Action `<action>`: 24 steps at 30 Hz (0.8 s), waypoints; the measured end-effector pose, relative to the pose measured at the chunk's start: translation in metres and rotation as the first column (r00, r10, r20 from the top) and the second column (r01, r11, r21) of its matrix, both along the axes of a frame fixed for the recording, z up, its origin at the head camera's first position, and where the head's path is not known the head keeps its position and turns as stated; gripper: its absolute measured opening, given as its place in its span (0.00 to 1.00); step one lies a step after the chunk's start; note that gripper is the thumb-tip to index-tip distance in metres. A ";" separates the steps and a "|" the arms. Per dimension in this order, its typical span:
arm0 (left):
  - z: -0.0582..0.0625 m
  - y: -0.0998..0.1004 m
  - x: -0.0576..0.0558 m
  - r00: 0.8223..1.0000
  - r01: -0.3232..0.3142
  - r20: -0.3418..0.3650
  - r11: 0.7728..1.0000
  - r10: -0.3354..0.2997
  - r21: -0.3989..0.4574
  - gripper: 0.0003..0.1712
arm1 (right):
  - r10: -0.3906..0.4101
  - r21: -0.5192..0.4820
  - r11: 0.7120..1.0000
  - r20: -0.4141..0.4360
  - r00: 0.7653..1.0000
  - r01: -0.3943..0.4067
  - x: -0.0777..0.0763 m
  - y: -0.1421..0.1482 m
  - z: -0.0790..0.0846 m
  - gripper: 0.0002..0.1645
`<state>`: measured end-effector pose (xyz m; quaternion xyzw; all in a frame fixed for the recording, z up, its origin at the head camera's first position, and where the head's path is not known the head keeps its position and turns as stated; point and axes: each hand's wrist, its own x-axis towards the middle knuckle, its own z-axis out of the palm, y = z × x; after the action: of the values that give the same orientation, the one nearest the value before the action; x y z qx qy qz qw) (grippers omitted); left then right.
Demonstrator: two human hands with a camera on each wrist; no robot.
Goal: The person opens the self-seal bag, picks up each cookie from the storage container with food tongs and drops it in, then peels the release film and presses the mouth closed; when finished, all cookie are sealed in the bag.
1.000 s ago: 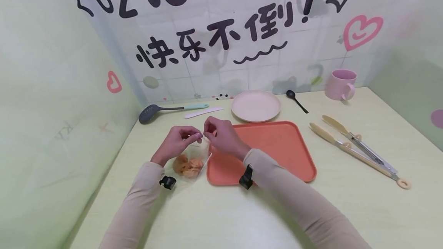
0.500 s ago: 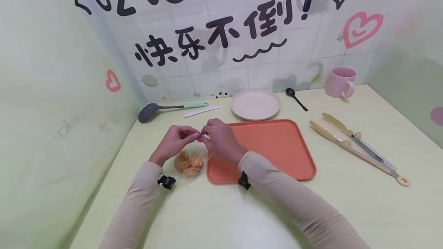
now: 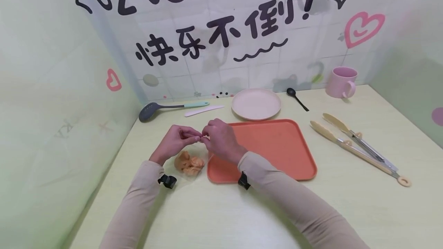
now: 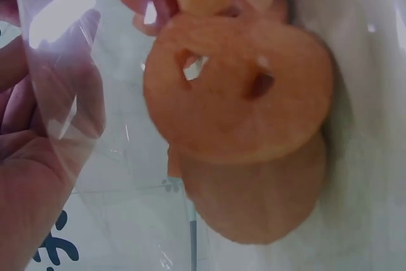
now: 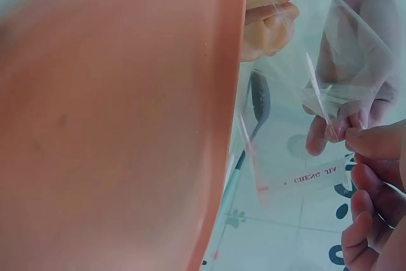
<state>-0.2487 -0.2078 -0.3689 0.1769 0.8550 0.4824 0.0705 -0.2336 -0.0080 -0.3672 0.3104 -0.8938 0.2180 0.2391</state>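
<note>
A clear plastic bag [image 5: 295, 185] with small red lettering hangs between my hands. Orange-tan pieces [image 3: 189, 163] lie inside its lower part; in the left wrist view one piece [image 4: 238, 122] is oval with two holes, like a pig snout. My left hand [image 3: 177, 140] pinches the bag's upper edge between thumb and fingers. Fingertip to fingertip with it, my right hand [image 3: 221, 137] pinches the same edge, its fingers curled. Whether the bag's mouth is parted cannot be told.
An orange tray [image 3: 273, 149] lies right of the bag, partly under my right forearm. Behind stand a pink plate [image 3: 256, 104], black spoon [image 3: 297, 99], pink knife [image 3: 204, 111], slotted ladle [image 3: 149, 112] and pink mug [image 3: 340, 82]. Tongs [image 3: 356, 149] lie at the right.
My right hand has turned slightly and come closer to the left one, so the fingertips now meet at the bag's edge. The left hand stays nearly still.
</note>
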 end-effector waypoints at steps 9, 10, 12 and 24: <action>0.004 0.009 0.003 0.999 -0.031 -0.036 0.998 0.029 -0.059 0.10 | 0.053 0.106 0.993 -0.062 0.997 -0.047 -0.001 -0.002 0.005 0.08; 0.005 0.010 0.003 0.998 -0.034 -0.049 0.997 0.031 -0.065 0.10 | 0.060 0.118 0.992 -0.076 0.995 -0.051 -0.002 -0.002 0.006 0.09; 0.007 0.011 0.003 0.997 -0.032 -0.074 0.997 0.027 -0.075 0.09 | 0.081 0.129 0.989 -0.092 0.992 -0.068 -0.005 -0.002 0.007 0.10; -0.003 -0.009 0.010 0.966 -0.203 -0.149 0.978 0.209 0.054 0.11 | 0.115 -0.529 0.821 0.521 0.846 0.214 -0.039 0.050 0.002 0.05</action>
<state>-0.2386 -0.2166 -0.3724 0.1251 0.8623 0.4882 -0.0495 -0.2726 0.0423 -0.3648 0.1279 -0.8258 0.5447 0.0699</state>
